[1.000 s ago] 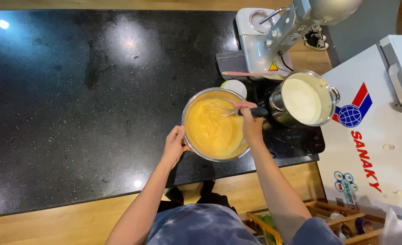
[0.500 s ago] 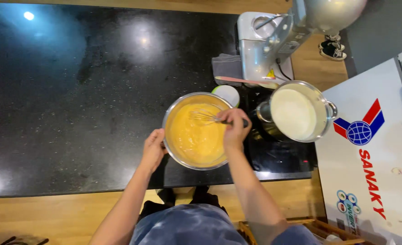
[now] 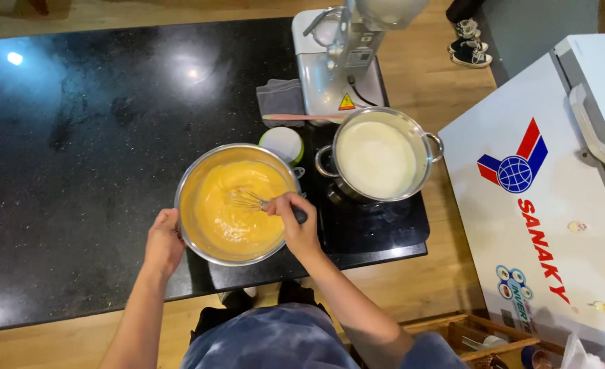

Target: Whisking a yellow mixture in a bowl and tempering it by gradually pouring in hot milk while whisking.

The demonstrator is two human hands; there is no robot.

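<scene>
Right hand (image 3: 297, 222) gripping whisk (image 3: 251, 200), wires down in yellow batter. Left hand (image 3: 161, 240) clamped on bowl (image 3: 191, 179) rim, near edge of black counter (image 3: 77, 150). Pot (image 3: 377, 158) of white stuff just right.

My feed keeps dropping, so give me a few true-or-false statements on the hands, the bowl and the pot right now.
1. The right hand grips a whisk in the bowl. True.
2. The left hand rests flat on the counter, apart from the bowl. False: it holds the bowl's rim.
3. The bowl holds yellow batter. True.
4. The pot is empty. False: it is full of a white liquid.
5. The pot stands right of the bowl in the picture. True.
</scene>
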